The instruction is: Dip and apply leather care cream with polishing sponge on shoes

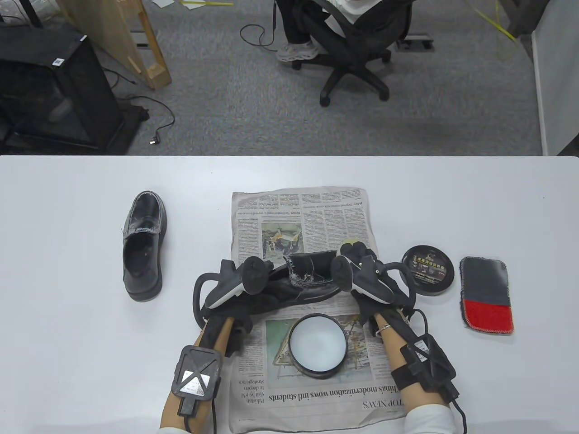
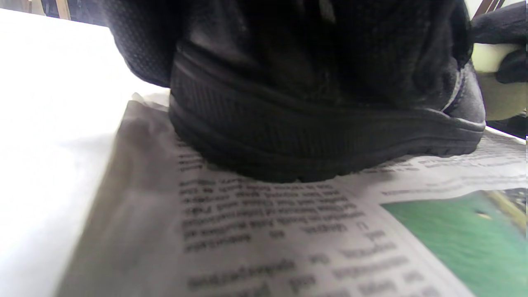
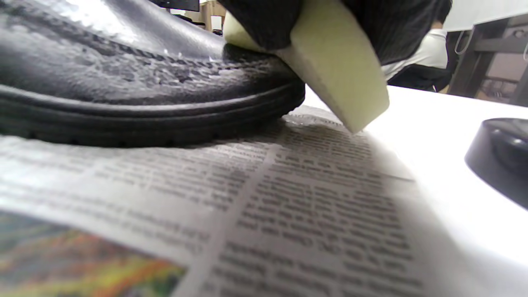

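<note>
Right hand pinches a pale yellow sponge against the black loafer, whose toe shines wet under the fingers. Left hand grips its heel.

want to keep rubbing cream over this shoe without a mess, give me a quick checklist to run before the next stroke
1. Sponge held by the right hand: ok, the fingers are curled round it.
2. Sponge touching the shoe: ok, its edge meets the toe end.
3. Shoe steadied by the left hand: ok, the hand grips its other end, though the fingers are mostly hidden.
4. Shoe on the newspaper: ok, the sole rests on the sheet.
5. Cream tin open and close: ok, it sits uncovered on the newspaper, its lid aside on the table.
6. Cream left on the sponge: cannot tell.
</note>
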